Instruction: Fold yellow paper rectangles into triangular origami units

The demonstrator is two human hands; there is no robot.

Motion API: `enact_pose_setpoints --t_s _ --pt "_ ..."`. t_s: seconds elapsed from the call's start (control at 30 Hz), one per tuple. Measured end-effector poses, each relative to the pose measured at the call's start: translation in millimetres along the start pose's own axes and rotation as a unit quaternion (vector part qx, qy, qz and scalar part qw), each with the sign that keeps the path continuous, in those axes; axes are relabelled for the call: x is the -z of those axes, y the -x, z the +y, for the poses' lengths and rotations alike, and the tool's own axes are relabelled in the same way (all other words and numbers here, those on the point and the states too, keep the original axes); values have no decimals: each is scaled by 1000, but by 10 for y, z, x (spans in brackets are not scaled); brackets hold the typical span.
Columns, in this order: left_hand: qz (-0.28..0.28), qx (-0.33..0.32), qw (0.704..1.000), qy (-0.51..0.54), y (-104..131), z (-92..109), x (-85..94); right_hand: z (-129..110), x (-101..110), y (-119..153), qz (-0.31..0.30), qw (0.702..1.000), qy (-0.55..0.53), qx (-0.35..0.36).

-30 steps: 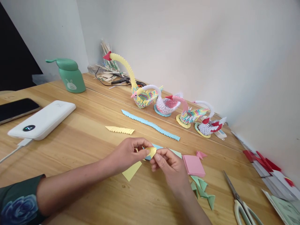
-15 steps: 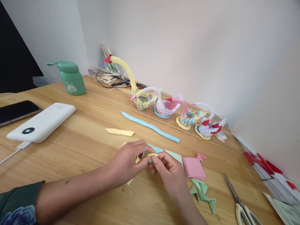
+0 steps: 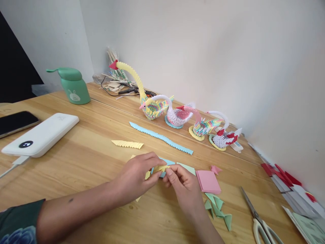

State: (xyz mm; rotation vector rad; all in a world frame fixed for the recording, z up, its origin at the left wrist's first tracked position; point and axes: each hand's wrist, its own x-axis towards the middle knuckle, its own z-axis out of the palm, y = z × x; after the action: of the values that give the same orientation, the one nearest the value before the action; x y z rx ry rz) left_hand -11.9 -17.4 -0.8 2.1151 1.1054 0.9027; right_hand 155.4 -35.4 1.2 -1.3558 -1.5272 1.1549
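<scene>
A small folded yellow paper piece (image 3: pixel 161 168) is pinched between my left hand (image 3: pixel 141 171) and my right hand (image 3: pixel 183 183), whose fingertips nearly meet. Behind the hands lie a blue paper stack (image 3: pixel 167 162), partly covered, and pale green paper (image 3: pixel 186 168). Pink square sheets (image 3: pixel 208 181) sit just right of my right hand, with a small pink folded piece (image 3: pixel 215 169) beside them. Several green folded triangles (image 3: pixel 217 210) are scattered in front of the pink stack. Farther back rest a short yellow pleated strip (image 3: pixel 127 144) and a long blue pleated strip (image 3: pixel 161 137).
Paper swans (image 3: pixel 154 108) line the wall side. Scissors (image 3: pixel 257 217) lie at the right, near red and white papers (image 3: pixel 291 186). On the left are a white power bank (image 3: pixel 42 135) with a cable, a black phone (image 3: pixel 17 122) and a green bottle (image 3: pixel 74 88).
The yellow piece between my fingers has turned and shows a broader face. The whole scene has shifted slightly left in view, while both hands stay nearly in place.
</scene>
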Motion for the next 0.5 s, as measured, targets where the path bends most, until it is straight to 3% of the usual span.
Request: enact_pose_setpoints --t_s 0.13,0.3,0.5 --pt "0 -16 1000 -1 -4 7 -12 -21 -31 22 24 1000 12 1" --pt "5 -40 999 -24 5 13 -23 -29 -121 42 103 994 45 8" --pt "11 -27 999 -20 7 2 -24 40 -99 -15 43 996 -84 3"
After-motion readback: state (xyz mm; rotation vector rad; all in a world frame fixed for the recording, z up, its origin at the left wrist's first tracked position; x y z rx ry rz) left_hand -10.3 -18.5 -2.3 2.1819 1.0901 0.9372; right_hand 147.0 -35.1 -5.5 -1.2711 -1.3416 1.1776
